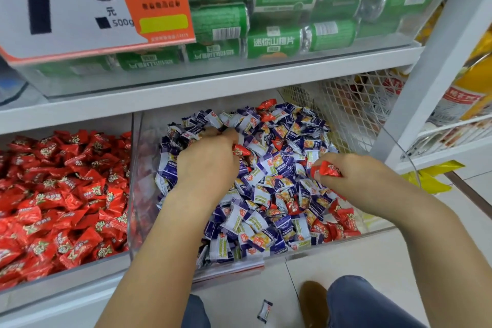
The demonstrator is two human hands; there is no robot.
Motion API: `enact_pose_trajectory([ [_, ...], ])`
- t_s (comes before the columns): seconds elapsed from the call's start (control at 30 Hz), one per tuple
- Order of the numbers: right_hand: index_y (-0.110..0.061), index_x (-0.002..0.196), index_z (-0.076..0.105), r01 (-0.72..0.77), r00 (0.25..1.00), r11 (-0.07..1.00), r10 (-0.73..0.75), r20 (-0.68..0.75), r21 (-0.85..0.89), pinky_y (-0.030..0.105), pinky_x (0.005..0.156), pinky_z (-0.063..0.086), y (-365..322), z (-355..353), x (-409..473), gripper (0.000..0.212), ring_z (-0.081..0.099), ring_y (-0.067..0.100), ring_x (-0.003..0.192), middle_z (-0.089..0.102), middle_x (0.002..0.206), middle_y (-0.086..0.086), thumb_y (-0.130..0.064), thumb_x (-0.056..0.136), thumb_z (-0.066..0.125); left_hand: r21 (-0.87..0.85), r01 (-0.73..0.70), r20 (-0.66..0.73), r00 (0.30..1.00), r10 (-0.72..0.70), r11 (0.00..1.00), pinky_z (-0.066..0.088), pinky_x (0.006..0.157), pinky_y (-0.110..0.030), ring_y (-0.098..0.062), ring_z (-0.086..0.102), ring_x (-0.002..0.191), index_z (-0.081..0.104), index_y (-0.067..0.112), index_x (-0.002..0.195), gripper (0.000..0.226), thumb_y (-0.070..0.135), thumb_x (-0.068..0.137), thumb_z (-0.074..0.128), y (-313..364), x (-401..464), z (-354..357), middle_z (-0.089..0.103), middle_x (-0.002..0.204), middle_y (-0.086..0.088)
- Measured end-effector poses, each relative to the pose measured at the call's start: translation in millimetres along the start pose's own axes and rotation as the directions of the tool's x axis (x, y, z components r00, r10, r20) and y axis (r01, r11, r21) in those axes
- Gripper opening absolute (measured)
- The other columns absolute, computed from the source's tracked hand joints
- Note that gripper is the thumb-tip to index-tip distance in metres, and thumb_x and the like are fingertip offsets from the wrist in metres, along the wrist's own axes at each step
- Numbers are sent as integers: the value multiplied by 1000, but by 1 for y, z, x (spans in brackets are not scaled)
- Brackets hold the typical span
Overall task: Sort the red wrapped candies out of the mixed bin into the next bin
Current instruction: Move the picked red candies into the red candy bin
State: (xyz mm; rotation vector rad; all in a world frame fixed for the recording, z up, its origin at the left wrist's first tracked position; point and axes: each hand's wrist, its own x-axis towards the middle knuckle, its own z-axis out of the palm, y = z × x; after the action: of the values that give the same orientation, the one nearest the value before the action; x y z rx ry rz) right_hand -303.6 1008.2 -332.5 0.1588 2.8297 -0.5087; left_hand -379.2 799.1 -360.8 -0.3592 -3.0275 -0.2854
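Both hands in mixed bin (138,194), left hand (207,165) and right hand (354,170) each pinching one red candy (330,169); carry both leftward over the divider, drop into red bin (66,270).

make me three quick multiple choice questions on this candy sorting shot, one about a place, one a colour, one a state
1. Where is the all-red bin relative to the mixed bin?
A. To its left
B. To its right
C. On the shelf above

2. What colour are the packs on the shelf above?
A. Green
B. Blue
C. Black

3. What is the right hand doing?
A. Resting open on the floor
B. Gripping a red candy
C. Holding the price sign

Answers:
1 A, the red-filled bin adjoins the mixed bin's left wall.
2 A, their wrappers are green.
3 B, a red wrapper shows between its fingers, over the mixed bin.
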Motion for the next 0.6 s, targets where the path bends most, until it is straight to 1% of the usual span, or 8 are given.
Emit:
enact_pose_trajectory([
  [0.1,-9,98,55,-93,988,986,109,109,-139,32,64,40,6,1,-4,25,55,22,81,58,88,7,-32,98,45,-35,-9,-9,1000,9,999,44,61,-32,-28,60,89,51,23,117,26,28,92,53,3,-9,-10,52,117,-3],
  [0.17,-7,84,51,-123,961,970,169,218,-208,27,57,37,11,8,-3,27,50,23,80,51,82,5,-29,99,44,-56,2,-50,999,-5,998,40,60,-32,-29,60,92,49,22,122,29,30,94,51,7,-18,-20,49,122,-3],
  [0.23,-8,80,49,-142,936,964,205,287,-226,23,52,33,15,15,-2,26,47,20,77,48,80,4,-25,98,45,-74,-6,-97,995,-1,997,34,59,-31,-28,58,91,47,24,123,29,32,95,49,9,-30,-30,47,124,-2],
  [0.33,-5,97,58,-132,915,968,201,349,-213,26,57,35,18,17,0,26,48,20,80,58,96,9,-28,97,48,-93,-51,-111,993,40,994,29,52,-29,-23,50,78,46,24,119,27,33,94,49,6,-49,-32,45,122,2],
  [0.43,-5,117,60,-123,899,965,207,385,-232,25,58,35,19,24,4,32,54,21,86,61,116,12,-28,96,49,-109,-53,-67,997,46,993,31,52,-29,-24,55,86,44,23,121,28,33,95,48,3,-53,-25,44,123,3],
  [0.5,-4,118,60,-117,896,956,218,386,-268,25,55,35,19,31,7,32,53,21,83,62,113,14,-24,96,48,-90,-64,-59,997,58,994,34,54,-29,-24,57,92,42,24,123,29,34,96,47,3,-51,-22,44,123,3],
  [0.57,1,119,58,-130,890,962,220,400,-239,26,51,30,20,34,9,34,44,19,76,60,106,22,-21,96,48,-77,-81,-62,995,76,994,36,54,-29,-23,58,91,41,25,123,29,34,96,45,3,-50,-21,43,123,4],
  [0.6,3,119,57,-137,888,968,213,407,-209,26,51,28,22,35,10,34,41,19,76,59,108,26,-21,96,49,-74,-93,-66,994,88,993,36,53,-29,-23,58,90,41,25,124,30,34,96,45,2,-51,-22,43,123,4],
])
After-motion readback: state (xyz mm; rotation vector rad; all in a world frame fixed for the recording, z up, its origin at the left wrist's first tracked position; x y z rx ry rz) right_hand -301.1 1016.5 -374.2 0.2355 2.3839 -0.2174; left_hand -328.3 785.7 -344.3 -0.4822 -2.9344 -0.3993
